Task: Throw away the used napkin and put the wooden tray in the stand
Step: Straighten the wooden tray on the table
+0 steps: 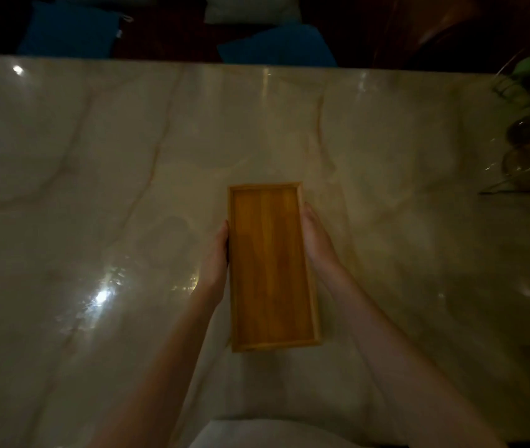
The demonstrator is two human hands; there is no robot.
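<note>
Now I see both hands, left hand [215, 253] and right hand [317, 240], fingers pressed on the empty wooden tray [271, 266] sides | napkin gone from view | stand not seen, tray left to store.

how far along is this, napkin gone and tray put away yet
Looks done: the wooden tray is empty and no napkin shows anywhere, though where it went is out of view. In hand: the left hand and right hand press against the tray's long sides over the marble table. Left: placing the tray in the stand, which is not in view.
</note>
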